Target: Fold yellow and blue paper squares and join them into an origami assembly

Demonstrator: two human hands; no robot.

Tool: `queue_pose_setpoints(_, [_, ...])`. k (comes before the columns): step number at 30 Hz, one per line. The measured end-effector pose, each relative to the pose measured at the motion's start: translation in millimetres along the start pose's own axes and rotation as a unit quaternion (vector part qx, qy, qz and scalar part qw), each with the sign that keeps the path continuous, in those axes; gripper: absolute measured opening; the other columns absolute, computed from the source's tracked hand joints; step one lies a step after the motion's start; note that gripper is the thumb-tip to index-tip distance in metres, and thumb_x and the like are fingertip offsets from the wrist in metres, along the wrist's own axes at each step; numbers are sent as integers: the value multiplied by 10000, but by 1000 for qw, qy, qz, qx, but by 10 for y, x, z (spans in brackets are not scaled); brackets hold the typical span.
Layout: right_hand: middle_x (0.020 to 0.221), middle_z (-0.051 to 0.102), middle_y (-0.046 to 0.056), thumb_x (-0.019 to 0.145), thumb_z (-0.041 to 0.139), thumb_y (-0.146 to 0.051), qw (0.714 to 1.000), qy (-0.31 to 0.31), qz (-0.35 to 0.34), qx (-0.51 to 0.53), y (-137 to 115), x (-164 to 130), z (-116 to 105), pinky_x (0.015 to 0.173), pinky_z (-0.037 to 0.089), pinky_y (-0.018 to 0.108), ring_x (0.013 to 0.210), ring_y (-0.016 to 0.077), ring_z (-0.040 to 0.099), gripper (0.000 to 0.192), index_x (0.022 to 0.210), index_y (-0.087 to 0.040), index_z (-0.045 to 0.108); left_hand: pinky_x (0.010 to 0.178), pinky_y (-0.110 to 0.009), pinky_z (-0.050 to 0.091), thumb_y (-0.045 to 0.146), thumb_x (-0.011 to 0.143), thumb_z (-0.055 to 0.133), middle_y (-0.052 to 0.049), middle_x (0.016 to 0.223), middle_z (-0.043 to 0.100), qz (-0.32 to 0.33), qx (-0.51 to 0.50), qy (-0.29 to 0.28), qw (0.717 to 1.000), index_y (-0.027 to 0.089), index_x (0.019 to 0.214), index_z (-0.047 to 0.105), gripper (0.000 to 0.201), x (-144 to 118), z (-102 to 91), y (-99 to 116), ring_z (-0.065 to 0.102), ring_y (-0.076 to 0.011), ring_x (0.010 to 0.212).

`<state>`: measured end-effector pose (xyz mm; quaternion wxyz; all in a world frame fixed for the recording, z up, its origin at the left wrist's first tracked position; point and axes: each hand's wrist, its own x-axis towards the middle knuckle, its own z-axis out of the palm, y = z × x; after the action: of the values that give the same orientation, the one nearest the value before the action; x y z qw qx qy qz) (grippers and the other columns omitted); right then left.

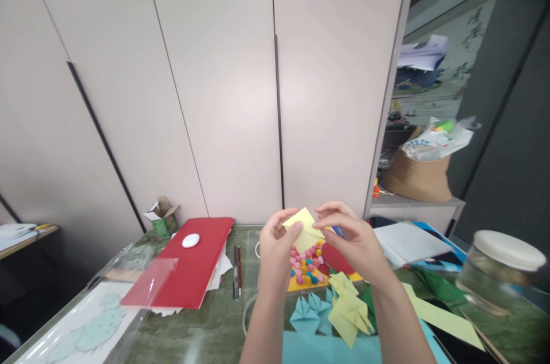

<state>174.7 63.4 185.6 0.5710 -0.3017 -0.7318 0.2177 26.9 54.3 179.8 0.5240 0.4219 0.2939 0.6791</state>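
Observation:
Between both hands, above the table, is a small folded piece of pale yellow paper (pixel 303 226). My left hand (pixel 277 238) grips its left side, thumb on the front face and fingers behind. At its right corner is my right hand (pixel 350 232), thumb and index finger pinching the edge, the other fingers loosely curled. Below the hands lie folded blue paper pieces (pixel 307 311) and folded yellow paper pieces (pixel 349 312). A sheet of blue paper (pixel 330 348) lies nearest to me, between my forearms. Behind the hands, pink, orange and blue pellets (pixel 306 265) are partly hidden.
On the left are a red folder (pixel 193 261) with a white oval object (pixel 191 240), a small open box (pixel 162 218) and a cactus drawing (pixel 92 324). Pens (pixel 238 272) lie mid-table. To the right stands a white-lidded jar (pixel 494 278) near yellow paper strips (pixel 447 315). Cabinet doors (pixel 223 94) rise behind.

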Motion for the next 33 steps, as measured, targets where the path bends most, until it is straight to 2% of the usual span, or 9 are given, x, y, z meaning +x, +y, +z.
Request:
queue_pose_setpoints(4, [1024,549,58,786,569,-248,995,-14,-10,-97,-19,-23,-42,829,433,354,997,215,519,139,792,-281,704,582,-205,434,249,662,689,2,692,603,-15,-10,-1,1000,155,928,619,290,-8,2,25,570,-106,613])
queue_pose_setpoints(9, [1040,544,52,762,611,-249,995,-29,-8,-100,-37,-17,-66,817,430,321,982,201,526,94,764,-274,702,590,-218,443,257,655,700,-24,750,644,-24,-13,-9,1000,147,906,603,291,-15,7,44,594,-123,636])
queue_pose_setpoints(14, [950,599,43,775,594,-279,999,12,32,-40,-63,15,-10,820,410,314,930,195,555,94,715,-225,642,607,-222,444,246,623,724,-42,721,655,-13,6,-10,1000,126,865,614,291,-42,49,68,593,-127,642])
queue_pose_setpoints(21, [691,628,1,753,599,-327,987,78,133,46,-123,20,139,605,433,246,667,153,572,139,711,-196,585,606,-222,438,250,616,722,-35,706,659,-1,14,-8,1000,134,849,620,279,-92,101,109,594,-129,635])
queue_pose_setpoints(26, [680,626,1,726,627,-326,982,129,126,55,-157,21,197,606,435,241,650,142,566,141,698,-194,587,644,-235,453,255,639,702,-58,785,677,14,20,-19,1000,138,876,612,279,-96,90,112,625,-162,726])
queue_pose_setpoints(30, [675,622,1,719,644,-307,981,144,119,40,-166,4,220,619,436,247,654,143,567,125,692,-195,594,686,-234,463,202,632,714,-46,826,671,24,51,-14,998,161,1015,568,411,-98,98,74,623,-162,794])
queue_pose_setpoints(33, [680,621,4,718,648,-295,980,156,116,47,-166,-6,241,622,442,252,660,146,570,114,700,-196,595,685,-234,467,215,666,696,-53,848,665,30,56,-3,998,159,1020,550,387,-110,117,42,619,-154,784])
